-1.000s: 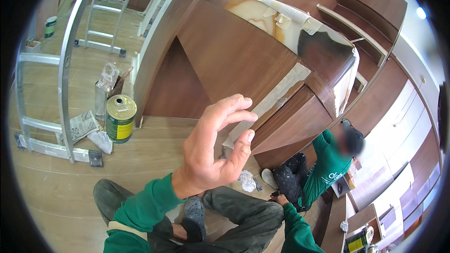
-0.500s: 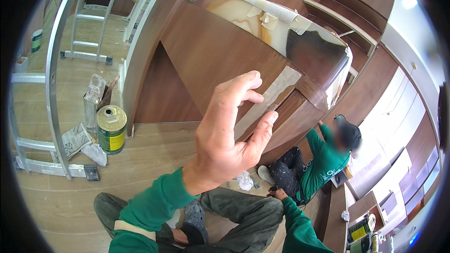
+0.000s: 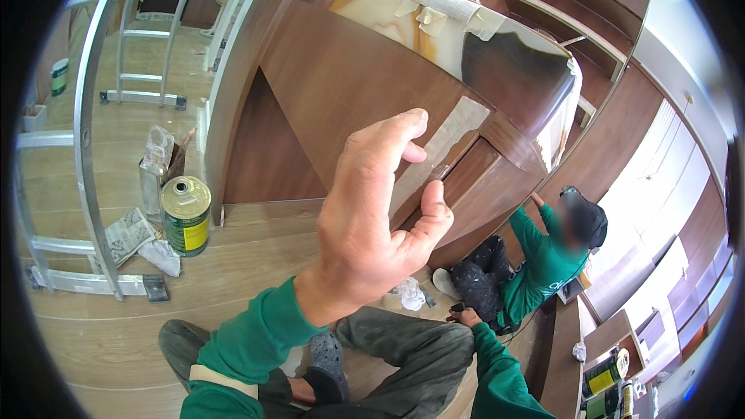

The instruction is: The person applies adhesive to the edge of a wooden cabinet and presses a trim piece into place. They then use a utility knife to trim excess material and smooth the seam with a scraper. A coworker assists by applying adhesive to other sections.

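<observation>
My left hand is raised in front of a brown wood cabinet panel. Its fingers curl and the thumb stands apart from them, with nothing visible between. Behind the fingertips, a pale tape strip runs along the panel beside a recessed wooden frame. Low on the right, beside my knee, my right hand is closed around a small dark object, too small to name. Above the panel, a glossy marbled countertop has its edge masked with paper and tape.
A person in a green shirt sits at the right, reaching to the cabinet base. An aluminium ladder stands at the left, near a green-yellow can, newspaper and a crumpled cloth. More cans sit lower right.
My left thumb has bent more and the fingers have shifted slightly left. The view has tilted a little. My right hand stays by the knee.
</observation>
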